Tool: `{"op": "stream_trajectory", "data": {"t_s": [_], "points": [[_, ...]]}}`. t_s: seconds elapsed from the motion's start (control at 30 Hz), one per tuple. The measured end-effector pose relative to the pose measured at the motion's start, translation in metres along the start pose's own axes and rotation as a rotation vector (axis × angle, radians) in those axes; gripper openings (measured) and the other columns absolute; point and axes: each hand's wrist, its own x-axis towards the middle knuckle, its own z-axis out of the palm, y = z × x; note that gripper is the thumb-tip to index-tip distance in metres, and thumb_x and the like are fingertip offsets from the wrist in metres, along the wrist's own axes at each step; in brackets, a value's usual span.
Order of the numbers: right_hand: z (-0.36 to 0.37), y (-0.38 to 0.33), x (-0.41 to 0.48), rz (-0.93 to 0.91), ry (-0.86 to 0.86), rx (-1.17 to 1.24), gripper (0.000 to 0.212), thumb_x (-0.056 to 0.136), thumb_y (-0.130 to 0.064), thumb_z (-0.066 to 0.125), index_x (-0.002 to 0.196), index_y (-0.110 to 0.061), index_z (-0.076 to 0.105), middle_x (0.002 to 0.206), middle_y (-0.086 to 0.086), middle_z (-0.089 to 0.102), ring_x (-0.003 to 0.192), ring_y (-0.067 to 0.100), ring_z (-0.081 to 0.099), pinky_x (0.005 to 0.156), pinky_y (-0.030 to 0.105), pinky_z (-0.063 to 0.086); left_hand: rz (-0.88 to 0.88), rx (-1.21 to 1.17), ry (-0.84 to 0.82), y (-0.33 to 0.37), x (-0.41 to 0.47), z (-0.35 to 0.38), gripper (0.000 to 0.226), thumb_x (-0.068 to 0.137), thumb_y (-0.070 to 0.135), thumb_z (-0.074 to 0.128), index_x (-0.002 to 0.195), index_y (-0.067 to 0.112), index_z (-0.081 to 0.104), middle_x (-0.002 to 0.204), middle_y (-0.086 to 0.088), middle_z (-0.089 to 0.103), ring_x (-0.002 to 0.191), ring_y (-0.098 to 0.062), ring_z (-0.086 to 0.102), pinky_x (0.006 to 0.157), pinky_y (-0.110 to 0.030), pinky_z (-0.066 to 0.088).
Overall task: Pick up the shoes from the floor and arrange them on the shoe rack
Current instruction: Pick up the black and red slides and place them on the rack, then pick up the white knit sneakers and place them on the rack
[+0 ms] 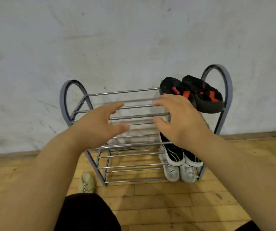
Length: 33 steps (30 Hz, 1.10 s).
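A grey shoe rack (125, 91) with metal bars stands against the wall. On the right of its top tier sits a pair of black shoes with red patches (205, 95). Lower down on the right are black shoes with white soles and green lines (175, 155), and below them a pair of white sneakers (186, 172). My left hand (97, 127) and my right hand (182, 120) hover over the top tier, both empty with fingers spread. The right hand partly hides the left black-and-red shoe.
My own foot in a pale sneaker (87, 182) stands on the wooden floor (158, 200) at the rack's lower left corner. A scuffed pale wall (117, 39) rises behind the rack. My dark-clothed knee (87, 212) shows at the bottom.
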Motion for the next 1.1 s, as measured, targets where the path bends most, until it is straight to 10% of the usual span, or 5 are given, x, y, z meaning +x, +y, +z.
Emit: {"op": "stream_trajectory", "data": {"t_s": [0.33, 0.53, 0.83, 1.1], "points": [[0.146, -0.219, 0.007, -0.267, -0.897, -0.042, 0.070, 0.095, -0.057, 0.058, 0.155, -0.026, 0.038, 0.156, 0.003, 0.041, 0.136, 0.028, 0.045, 0.097, 0.034, 0.043, -0.559, -0.097, 0.258, -0.184, -0.241, -0.007, 0.072, 0.093, 0.046, 0.072, 0.156, 0.044, 0.037, 0.132, 0.007, 0.058, 0.111, -0.009, 0.059, 0.083, -0.029, 0.047], [0.277, -0.334, -0.054, -0.412, -1.244, -0.078, 0.057, 0.099, -0.046, 0.055, 0.146, -0.015, 0.046, 0.119, 0.006, 0.063, 0.089, 0.020, 0.057, 0.069, 0.034, 0.048, -0.925, -0.230, 0.223, -0.280, -0.344, 0.072, 0.086, 0.090, 0.053, 0.073, 0.161, 0.040, 0.026, 0.151, -0.001, 0.046, 0.130, -0.019, 0.053, 0.104, -0.037, 0.049], [0.388, -0.293, -0.185, -0.214, -1.565, -0.172, 0.096, 0.096, -0.054, 0.059, 0.164, -0.028, -0.002, 0.165, 0.014, 0.028, 0.144, 0.036, 0.038, 0.109, 0.040, 0.042, -1.359, -0.377, -0.065, -0.336, -0.433, 0.266, 0.125, 0.073, 0.067, 0.082, 0.163, 0.044, -0.003, 0.165, -0.011, 0.014, 0.147, -0.038, 0.034, 0.106, -0.040, 0.048], [0.418, -0.298, -0.178, -0.081, -1.518, -0.074, 0.091, 0.095, -0.052, 0.062, 0.163, -0.033, 0.005, 0.167, 0.011, 0.021, 0.144, 0.035, 0.039, 0.112, 0.045, 0.041, -1.277, -0.432, 0.021, -0.338, -0.446, 0.309, 0.098, 0.093, 0.049, 0.063, 0.153, 0.063, -0.013, 0.132, -0.003, 0.040, 0.100, -0.023, 0.055, 0.083, -0.038, 0.059]]}}
